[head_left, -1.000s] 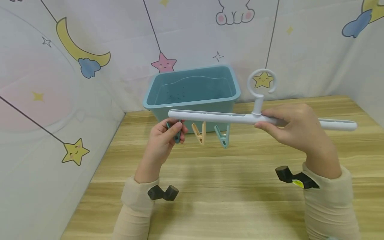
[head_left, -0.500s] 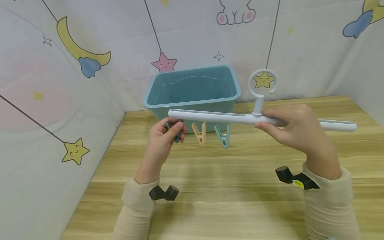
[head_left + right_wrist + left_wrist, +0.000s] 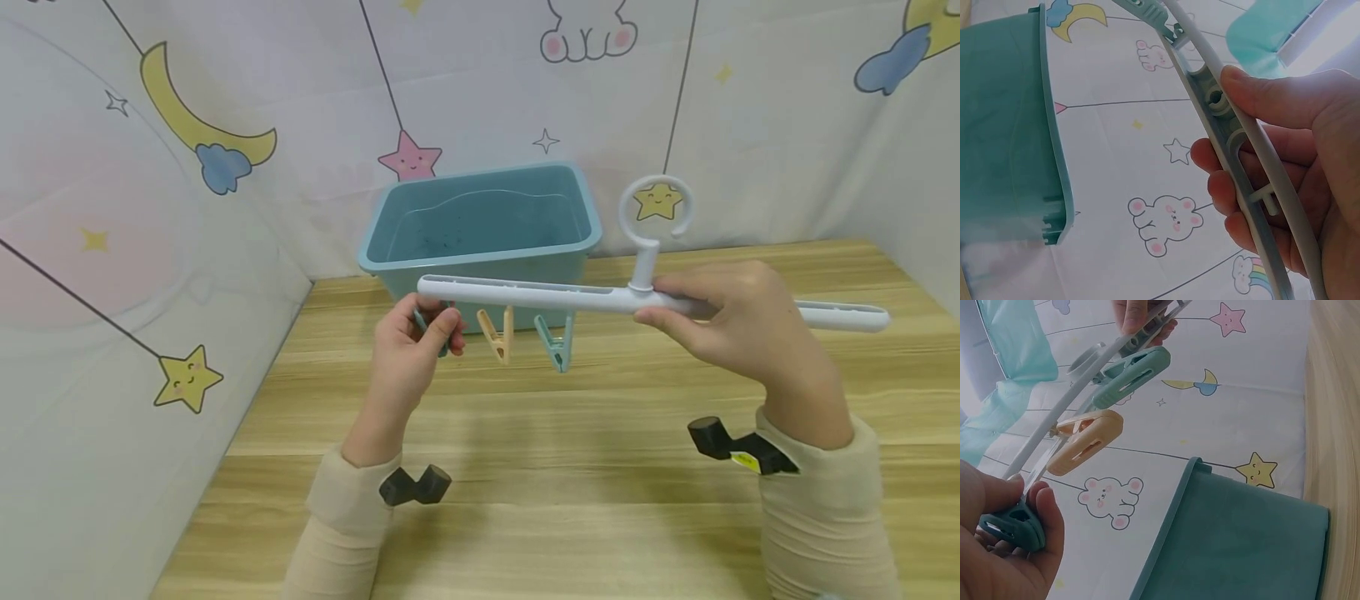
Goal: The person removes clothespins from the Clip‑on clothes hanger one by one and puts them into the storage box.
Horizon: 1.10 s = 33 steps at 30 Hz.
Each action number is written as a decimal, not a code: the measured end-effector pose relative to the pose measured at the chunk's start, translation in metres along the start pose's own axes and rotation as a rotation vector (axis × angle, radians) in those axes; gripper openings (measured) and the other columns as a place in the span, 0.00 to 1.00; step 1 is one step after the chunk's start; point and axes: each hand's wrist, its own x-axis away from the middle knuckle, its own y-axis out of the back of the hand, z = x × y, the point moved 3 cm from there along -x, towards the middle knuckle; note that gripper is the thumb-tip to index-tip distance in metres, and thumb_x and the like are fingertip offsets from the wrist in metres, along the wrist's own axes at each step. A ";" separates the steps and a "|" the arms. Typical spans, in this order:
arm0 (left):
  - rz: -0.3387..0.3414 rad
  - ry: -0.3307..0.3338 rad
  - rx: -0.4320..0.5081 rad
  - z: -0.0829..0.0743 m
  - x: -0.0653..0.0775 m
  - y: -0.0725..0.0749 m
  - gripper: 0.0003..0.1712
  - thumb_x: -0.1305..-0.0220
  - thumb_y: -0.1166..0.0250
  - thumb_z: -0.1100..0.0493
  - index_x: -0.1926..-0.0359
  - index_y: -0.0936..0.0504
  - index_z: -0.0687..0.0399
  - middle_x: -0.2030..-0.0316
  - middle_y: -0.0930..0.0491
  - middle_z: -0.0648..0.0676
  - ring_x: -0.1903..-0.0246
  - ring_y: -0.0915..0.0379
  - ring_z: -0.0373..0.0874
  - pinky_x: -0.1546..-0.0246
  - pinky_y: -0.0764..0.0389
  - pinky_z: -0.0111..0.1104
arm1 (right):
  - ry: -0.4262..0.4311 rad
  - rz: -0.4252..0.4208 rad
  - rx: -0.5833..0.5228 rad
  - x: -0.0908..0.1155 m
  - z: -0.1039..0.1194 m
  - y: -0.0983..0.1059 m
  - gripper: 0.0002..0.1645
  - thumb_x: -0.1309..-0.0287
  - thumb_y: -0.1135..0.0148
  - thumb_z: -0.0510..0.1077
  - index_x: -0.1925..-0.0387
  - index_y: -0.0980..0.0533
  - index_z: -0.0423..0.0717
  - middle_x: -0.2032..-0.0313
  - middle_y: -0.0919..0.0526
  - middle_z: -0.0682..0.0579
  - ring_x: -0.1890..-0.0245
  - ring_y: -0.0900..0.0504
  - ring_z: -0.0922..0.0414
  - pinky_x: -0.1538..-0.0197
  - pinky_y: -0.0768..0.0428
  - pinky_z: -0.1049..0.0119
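My right hand [image 3: 742, 325] grips a white clip hanger [image 3: 517, 292] just right of its round hook [image 3: 645, 267], holding the bar level above the table. At the bar's left end, my left hand [image 3: 405, 346] pinches a dark teal clothes peg [image 3: 1013, 526] between thumb and curled fingers, against the bar's underside. The fingers partly hide this peg in the head view. Further along the bar, a peach peg [image 3: 502, 354] and a lighter teal peg [image 3: 561, 358] hang from below. In the right wrist view, the hollow underside of the hanger [image 3: 1216, 100] shows small plastic mounts.
Behind the hanger, a blue-green plastic bin [image 3: 480, 260] stands on the wooden table [image 3: 540, 467], against a white printed curtain [image 3: 465, 83]. A few small dark specks show inside the bin. The curtain also covers the left side.
My left hand has turned slightly around the dark teal peg, its thumb covering more of it. The hanger's left end has shifted a touch left. My right hand has hardly moved.
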 end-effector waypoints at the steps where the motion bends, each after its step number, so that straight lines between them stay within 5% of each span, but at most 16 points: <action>1: -0.005 -0.010 -0.013 -0.001 0.000 -0.001 0.03 0.35 0.43 0.74 0.65 0.30 0.71 0.76 0.21 0.47 0.79 0.26 0.36 0.74 0.20 0.27 | 0.001 0.002 -0.010 0.000 0.000 0.000 0.38 0.41 0.46 0.69 0.71 0.14 0.38 0.77 0.14 0.51 0.78 0.18 0.67 0.71 0.24 0.81; 6: -0.045 -0.100 -0.074 -0.002 0.002 -0.002 0.05 0.37 0.41 0.75 0.66 0.30 0.73 0.76 0.23 0.50 0.80 0.26 0.35 0.75 0.21 0.26 | 0.030 0.006 -0.023 -0.002 0.001 -0.001 0.37 0.40 0.46 0.68 0.72 0.15 0.37 0.78 0.14 0.52 0.79 0.19 0.67 0.73 0.23 0.79; 13: -0.143 -0.291 -0.228 0.002 0.004 -0.004 0.08 0.39 0.37 0.73 0.65 0.28 0.76 0.76 0.23 0.68 0.81 0.27 0.33 0.77 0.23 0.24 | 0.034 0.008 -0.012 -0.002 0.003 -0.002 0.37 0.39 0.47 0.68 0.71 0.15 0.37 0.78 0.14 0.52 0.80 0.18 0.66 0.75 0.23 0.78; 20: -0.266 -0.530 -0.455 0.004 0.006 -0.007 0.08 0.41 0.33 0.70 0.70 0.24 0.73 0.83 0.22 0.61 0.86 0.31 0.39 0.86 0.35 0.22 | 0.026 0.009 -0.025 -0.002 0.004 -0.002 0.36 0.40 0.46 0.67 0.71 0.15 0.38 0.78 0.14 0.52 0.80 0.18 0.68 0.75 0.23 0.78; 25: -0.385 -0.702 -0.600 0.001 0.006 -0.008 0.07 0.47 0.32 0.75 0.72 0.23 0.75 0.80 0.20 0.64 0.84 0.25 0.50 0.84 0.26 0.34 | 0.049 -0.011 -0.009 -0.002 0.004 -0.004 0.37 0.39 0.47 0.68 0.73 0.15 0.38 0.79 0.14 0.52 0.83 0.18 0.64 0.77 0.24 0.75; 28: -0.432 -0.744 -0.630 0.000 0.006 -0.008 0.08 0.49 0.31 0.76 0.71 0.23 0.76 0.77 0.19 0.67 0.82 0.22 0.54 0.83 0.24 0.41 | 0.058 -0.025 0.002 -0.002 0.005 -0.005 0.38 0.38 0.48 0.68 0.73 0.14 0.38 0.80 0.15 0.52 0.84 0.19 0.62 0.78 0.24 0.74; 33: -0.439 -0.750 -0.610 -0.001 0.006 -0.008 0.09 0.49 0.30 0.75 0.71 0.23 0.76 0.78 0.20 0.66 0.85 0.27 0.51 0.85 0.29 0.35 | 0.050 -0.029 0.023 -0.002 0.006 -0.005 0.39 0.38 0.48 0.69 0.73 0.14 0.38 0.79 0.14 0.52 0.84 0.19 0.61 0.77 0.24 0.74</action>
